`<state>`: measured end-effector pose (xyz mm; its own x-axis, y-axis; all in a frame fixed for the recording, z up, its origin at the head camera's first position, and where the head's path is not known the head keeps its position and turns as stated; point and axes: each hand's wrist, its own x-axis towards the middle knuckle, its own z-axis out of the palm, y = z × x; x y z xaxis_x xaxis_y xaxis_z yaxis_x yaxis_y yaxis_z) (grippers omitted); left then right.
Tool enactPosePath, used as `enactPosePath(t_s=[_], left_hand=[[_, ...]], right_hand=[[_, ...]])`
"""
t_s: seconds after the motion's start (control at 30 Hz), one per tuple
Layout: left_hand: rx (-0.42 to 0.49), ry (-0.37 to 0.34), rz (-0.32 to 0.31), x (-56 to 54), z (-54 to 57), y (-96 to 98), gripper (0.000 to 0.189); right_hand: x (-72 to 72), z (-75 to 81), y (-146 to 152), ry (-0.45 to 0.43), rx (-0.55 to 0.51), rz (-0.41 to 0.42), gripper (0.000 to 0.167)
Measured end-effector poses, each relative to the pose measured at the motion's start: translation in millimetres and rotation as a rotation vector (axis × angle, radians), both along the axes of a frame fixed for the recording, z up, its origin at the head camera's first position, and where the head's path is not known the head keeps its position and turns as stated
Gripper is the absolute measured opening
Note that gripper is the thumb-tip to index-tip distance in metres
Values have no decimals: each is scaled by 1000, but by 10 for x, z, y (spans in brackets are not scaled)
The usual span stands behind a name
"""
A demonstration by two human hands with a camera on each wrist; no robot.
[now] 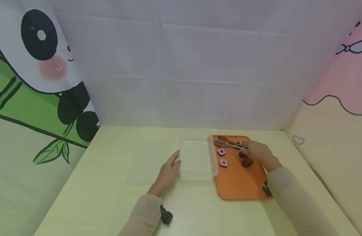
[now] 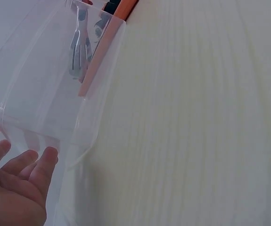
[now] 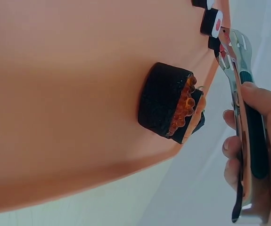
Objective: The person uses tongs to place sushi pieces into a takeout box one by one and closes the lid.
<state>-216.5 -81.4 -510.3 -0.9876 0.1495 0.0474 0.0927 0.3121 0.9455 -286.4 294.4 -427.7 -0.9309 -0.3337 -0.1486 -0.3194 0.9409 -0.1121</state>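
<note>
On the table, a clear plastic box (image 1: 197,177) has my left hand (image 1: 169,167) at its left side. In the left wrist view, the fingertips (image 2: 48,157) touch the box's wall near a corner. My right hand (image 1: 259,152) grips metal tongs (image 1: 231,143) with dark handles above the back of an orange tray (image 1: 238,186). The tongs' tips, in the right wrist view, are close to a small sushi roll (image 3: 213,22); whether they pinch a piece cannot be told. Two white-faced rolls (image 1: 221,151) and a roe-topped sushi (image 3: 166,101) sit on the tray.
A flat clear lid (image 1: 146,162) lies left of the box. The tray stands against the box's right side. A white cloth wall (image 1: 181,75) rises behind the table, with printed panels to the left and right.
</note>
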Motion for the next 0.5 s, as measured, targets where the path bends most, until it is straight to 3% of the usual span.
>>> enactPosePath(t_s=[0.2,0.37,0.5], left_hand=[[8,-9,2,25,13,-1,50],[23,-24,-11,49,41,10,50],[16,-21,-3,43,32,2,50]], right_hand=[[5,-13,-28,13,19,-2,33],[78,22,46,19,-55,-45,26],[156,111,61,76,-108,-54,37]])
